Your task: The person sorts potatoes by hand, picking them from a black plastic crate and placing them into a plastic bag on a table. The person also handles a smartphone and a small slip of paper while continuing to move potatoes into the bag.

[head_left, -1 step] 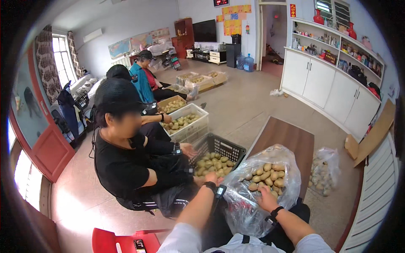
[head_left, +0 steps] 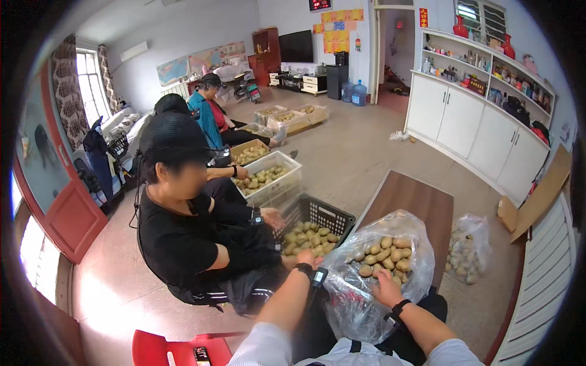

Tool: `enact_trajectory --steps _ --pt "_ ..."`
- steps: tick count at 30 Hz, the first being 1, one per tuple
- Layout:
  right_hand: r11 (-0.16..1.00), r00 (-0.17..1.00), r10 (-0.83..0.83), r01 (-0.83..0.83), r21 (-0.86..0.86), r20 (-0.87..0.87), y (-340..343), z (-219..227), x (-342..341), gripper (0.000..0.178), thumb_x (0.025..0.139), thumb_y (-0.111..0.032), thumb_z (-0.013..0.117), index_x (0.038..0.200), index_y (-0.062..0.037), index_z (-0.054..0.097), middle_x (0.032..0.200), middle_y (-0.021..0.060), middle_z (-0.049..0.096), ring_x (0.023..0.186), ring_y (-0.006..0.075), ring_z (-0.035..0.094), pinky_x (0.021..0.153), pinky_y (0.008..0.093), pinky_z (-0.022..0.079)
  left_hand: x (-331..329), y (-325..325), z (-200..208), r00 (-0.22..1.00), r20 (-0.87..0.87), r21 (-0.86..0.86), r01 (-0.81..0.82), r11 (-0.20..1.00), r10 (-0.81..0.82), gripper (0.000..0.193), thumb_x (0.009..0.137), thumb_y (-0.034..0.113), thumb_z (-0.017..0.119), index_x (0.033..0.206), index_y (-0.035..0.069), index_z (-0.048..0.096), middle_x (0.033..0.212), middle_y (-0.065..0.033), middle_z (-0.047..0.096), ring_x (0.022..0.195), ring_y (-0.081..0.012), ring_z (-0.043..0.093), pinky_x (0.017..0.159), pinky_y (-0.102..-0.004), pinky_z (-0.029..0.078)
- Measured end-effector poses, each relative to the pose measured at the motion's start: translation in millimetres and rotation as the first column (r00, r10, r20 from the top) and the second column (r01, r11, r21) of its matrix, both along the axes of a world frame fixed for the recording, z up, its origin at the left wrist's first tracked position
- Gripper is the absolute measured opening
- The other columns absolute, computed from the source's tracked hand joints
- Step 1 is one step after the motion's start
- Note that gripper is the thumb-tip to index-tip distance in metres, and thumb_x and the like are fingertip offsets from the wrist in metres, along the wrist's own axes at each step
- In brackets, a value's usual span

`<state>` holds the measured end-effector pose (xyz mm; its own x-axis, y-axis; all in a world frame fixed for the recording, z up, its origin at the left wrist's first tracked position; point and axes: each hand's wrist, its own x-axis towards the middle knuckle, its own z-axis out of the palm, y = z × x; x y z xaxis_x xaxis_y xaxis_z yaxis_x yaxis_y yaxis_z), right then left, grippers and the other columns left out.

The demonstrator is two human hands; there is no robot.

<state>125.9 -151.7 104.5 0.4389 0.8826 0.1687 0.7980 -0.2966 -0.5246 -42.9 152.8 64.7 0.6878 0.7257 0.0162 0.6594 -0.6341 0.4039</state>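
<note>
A clear plastic bag lies open across my lap and the bench end, with several brown-green kiwifruit inside. My right hand reaches into it, fingers curled over a kiwifruit at the near edge of the pile. My left hand is over the near rim of a dark crate of kiwifruit; its fingers are partly hidden, so what they hold does not show. Just left of it, a co-worker's hand is at the same crate, and that person's other hand hovers open above it.
A brown wooden bench extends ahead. To its right, another filled bag rests on the floor. The co-worker in black sits close on my left, with a white crate of kiwifruit beyond. A red chair holds a phone.
</note>
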Motion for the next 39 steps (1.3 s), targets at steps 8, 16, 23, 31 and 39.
enact_trajectory --steps 8,16,23,31,39 --pt "0.999 0.999 -0.038 0.038 0.028 0.022 -11.7 22.0 -13.4 0.045 0.077 -0.012 0.063 0.119 -0.0022 0.053 0.126 0.0201 0.049 0.101 0.0369 0.058 0.087 0.0446 0.048 4.7 5.6 -8.0 0.987 -0.098 0.134 -0.113 0.985 0.127 0.038 0.08 0.042 0.065 0.082 0.005 0.07 0.087 -0.0139 0.067 0.076 -0.0298 0.065 0.067 -0.042 0.051" --pt "0.98 0.992 -0.109 0.097 0.171 0.064 -0.4 41.4 -12.6 0.043 0.077 -0.015 0.067 0.115 0.0006 0.056 0.114 0.0216 0.057 0.109 0.037 0.055 0.094 0.0415 0.044 30.0 -49.0 53.1 0.561 0.622 -0.71 0.11 0.695 0.546 0.021 0.091 0.017 0.047 0.096 0.002 0.06 0.09 -0.0102 0.063 0.07 -0.0208 0.065 0.051 -0.0317 0.052" --pt "0.987 0.982 -0.11 0.127 0.102 -0.156 27.4 51.3 -22.8 0.048 0.079 -0.02 0.067 0.12 0.0002 0.054 0.119 0.0232 0.057 0.112 0.0359 0.054 0.096 0.0405 0.043 28.2 -66.5 62.7 0.574 0.554 -0.813 0.218 0.54 0.603 0.02 0.091 0.017 0.048 0.099 0.002 0.058 0.086 -0.0085 0.062 0.063 -0.0175 0.061 0.048 -0.031 0.049" --pt "0.972 0.972 -0.208 0.193 -0.138 -0.109 41.5 -1.8 -7.4 0.039 0.078 -0.021 0.063 0.111 -0.0009 0.06 0.111 0.0249 0.06 0.103 0.0406 0.058 0.088 0.0449 0.047 14.4 -68.4 61.8 0.666 0.51 -0.838 0.241 0.49 0.544 0.021 0.093 0.02 0.046 0.1 0.002 0.055 0.084 -0.0083 0.059 0.06 -0.0183 0.059 0.048 -0.0318 0.049" --pt "0.935 0.942 -0.323 0.303 -0.184 -0.088 40.5 -53.1 21.0 0.037 0.077 -0.022 0.065 0.104 0.0012 0.058 0.109 0.0253 0.058 0.104 0.041 0.056 0.09 0.048 0.044 23.3 -79.4 69.3 0.736 0.421 -0.876 0.179 0.448 0.53 0.023 0.093 0.02 0.046 0.102 0.002 0.056 0.088 -0.0076 0.063 0.063 -0.0178 0.061 0.055 -0.0332 0.053"
